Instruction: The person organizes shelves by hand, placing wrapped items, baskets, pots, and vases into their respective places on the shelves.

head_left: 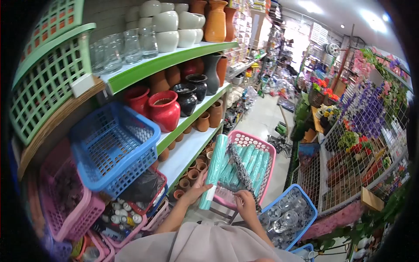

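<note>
My left hand (197, 191) is wrapped round a long teal plastic-wrapped roll (215, 168) with a white label near its lower end, tilted upright. My right hand (247, 204) has its fingers pinched together at the near side of a pink basket (271, 163). Clear plastic shows by those fingertips, but I cannot make out what they grip. Inside the basket lie several similar teal rolls (249, 161). A fuzzy black-and-grey strip (241, 167) lies across them, its dark lower end close beside my right hand.
Left, shelves hold red vases (164, 111), white bowls (166, 24) and clear glasses (131, 46). A blue basket (150, 131) sits on the near left. To the right stand a blue crate (312, 205) of glassware and a wire rack (336, 161) with artificial flowers. An aisle (266, 109) runs ahead.
</note>
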`<move>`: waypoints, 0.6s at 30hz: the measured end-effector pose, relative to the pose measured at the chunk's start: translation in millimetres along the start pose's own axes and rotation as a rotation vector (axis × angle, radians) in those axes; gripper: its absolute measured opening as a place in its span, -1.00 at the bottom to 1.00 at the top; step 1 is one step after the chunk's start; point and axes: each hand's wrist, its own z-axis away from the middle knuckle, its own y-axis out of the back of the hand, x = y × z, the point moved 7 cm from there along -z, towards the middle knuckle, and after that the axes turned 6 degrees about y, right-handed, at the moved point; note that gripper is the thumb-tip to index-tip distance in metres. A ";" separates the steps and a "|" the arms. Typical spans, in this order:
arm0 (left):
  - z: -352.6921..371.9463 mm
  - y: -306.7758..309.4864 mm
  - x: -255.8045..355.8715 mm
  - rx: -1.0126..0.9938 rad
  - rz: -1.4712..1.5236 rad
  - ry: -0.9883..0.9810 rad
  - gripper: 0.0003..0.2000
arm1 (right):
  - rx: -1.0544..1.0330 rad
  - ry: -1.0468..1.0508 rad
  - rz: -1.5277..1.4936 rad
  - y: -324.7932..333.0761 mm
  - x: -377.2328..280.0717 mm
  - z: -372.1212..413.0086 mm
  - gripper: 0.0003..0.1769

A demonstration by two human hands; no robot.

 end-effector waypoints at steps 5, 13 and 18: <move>57.4 -22.8 3.5 0.050 0.004 0.004 -0.28 | -0.252 -0.338 -0.680 -37.1 -22.4 41.0 -0.81; 187.0 -32.9 23.2 0.269 -0.024 -0.176 -0.26 | -0.561 -0.623 -1.330 -63.7 -98.5 102.7 -0.49; 272.3 -26.2 59.8 0.497 0.171 -0.293 -0.29 | -0.577 -0.441 -1.418 -65.0 -144.5 99.5 -0.45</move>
